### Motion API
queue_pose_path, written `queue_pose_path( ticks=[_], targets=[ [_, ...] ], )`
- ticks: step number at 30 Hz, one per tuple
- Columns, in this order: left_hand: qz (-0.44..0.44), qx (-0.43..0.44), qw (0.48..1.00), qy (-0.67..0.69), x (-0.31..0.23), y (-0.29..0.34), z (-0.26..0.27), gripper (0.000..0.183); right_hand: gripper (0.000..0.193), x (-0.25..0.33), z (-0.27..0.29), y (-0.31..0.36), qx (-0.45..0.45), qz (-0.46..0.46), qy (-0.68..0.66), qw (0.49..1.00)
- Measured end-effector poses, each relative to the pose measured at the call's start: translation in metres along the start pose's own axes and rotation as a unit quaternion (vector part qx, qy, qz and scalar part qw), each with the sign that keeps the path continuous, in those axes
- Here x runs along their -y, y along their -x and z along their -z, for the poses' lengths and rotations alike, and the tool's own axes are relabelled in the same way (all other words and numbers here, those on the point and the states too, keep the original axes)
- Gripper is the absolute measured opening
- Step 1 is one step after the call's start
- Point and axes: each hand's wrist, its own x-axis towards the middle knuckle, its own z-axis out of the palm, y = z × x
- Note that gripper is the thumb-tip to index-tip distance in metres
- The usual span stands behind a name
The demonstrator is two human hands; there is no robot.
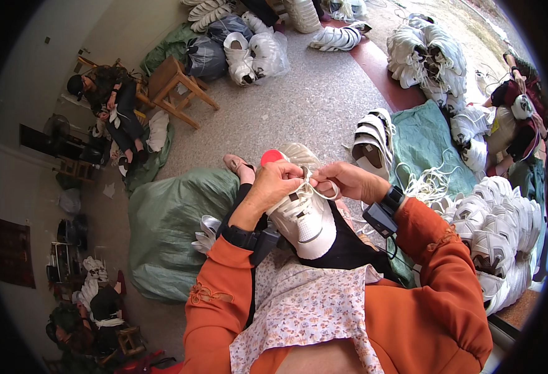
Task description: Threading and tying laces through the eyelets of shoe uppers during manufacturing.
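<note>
A white sneaker (307, 219) rests on my lap, toe toward me. My left hand (272, 184) grips its upper at the lacing, fingers closed on the shoe and a strand of white shoelace (320, 194). My right hand (347, 181) pinches the same shoelace just right of the left hand, over the shoe's eyelets. Both wrists wear black strapped devices. My sleeves are orange, and a floral apron covers my lap.
A large green sack (168, 230) lies at my left. Piles of white sneakers (504, 230) sit at my right, more at the back (429, 53). A wooden stool (174, 84) stands far left beside a seated person (115, 106); another person (517, 118) sits far right.
</note>
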Motion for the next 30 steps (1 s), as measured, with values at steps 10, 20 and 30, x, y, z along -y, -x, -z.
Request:
queue_pose_path(
  ticks=[10,20,30],
  targets=[
    [-0.134,-0.077,0.975,-0.161,-0.013,0.01,-0.004,0.004,0.028,-0.012,-0.004,0.002,0.069,0.038,-0.164,0.983],
    [0.003,-0.124,0.943,-0.309,-0.024,0.056,0.061,0.011,0.043,-0.019,-0.019,0.009,-0.046,0.1,-0.16,0.981],
    [0.001,-0.119,0.982,-0.144,0.006,0.063,0.047,0.014,0.022,0.0,-0.026,0.013,-0.16,0.142,0.175,0.961]
  ],
)
